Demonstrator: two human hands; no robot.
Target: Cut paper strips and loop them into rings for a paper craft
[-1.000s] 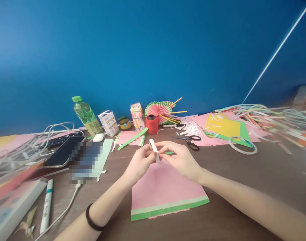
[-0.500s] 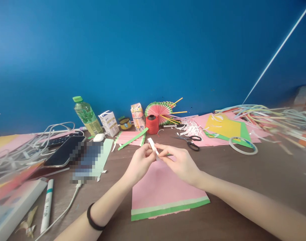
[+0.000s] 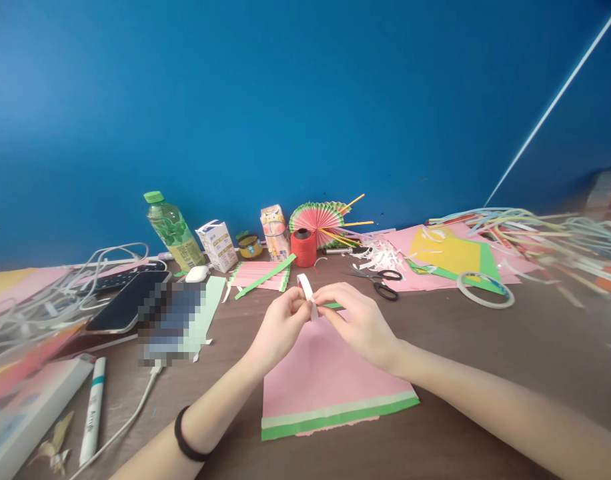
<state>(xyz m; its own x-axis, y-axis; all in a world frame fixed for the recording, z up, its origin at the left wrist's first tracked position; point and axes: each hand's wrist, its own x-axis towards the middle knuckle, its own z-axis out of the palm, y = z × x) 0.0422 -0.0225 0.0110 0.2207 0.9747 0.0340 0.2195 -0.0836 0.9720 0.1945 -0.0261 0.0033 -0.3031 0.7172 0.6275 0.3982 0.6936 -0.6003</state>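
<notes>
A thin white paper strip (image 3: 306,289) sticks up and bends over between two hands, just above a flat pink paper sheet with a green bottom edge (image 3: 330,380) on the brown desk (image 3: 485,360). The left hand (image 3: 280,327) and the right hand (image 3: 358,320) both pinch the strip with their fingertips. The strip's lower end hides behind the fingers. A blurry patch covers something beside the black phone (image 3: 128,301).

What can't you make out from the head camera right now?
- White strip: its lower end is hidden between the left hand and right hand.
- Phone: right part pixelated.
- Milk carton: print too small.
- Straws: blurred at right edge.
</notes>
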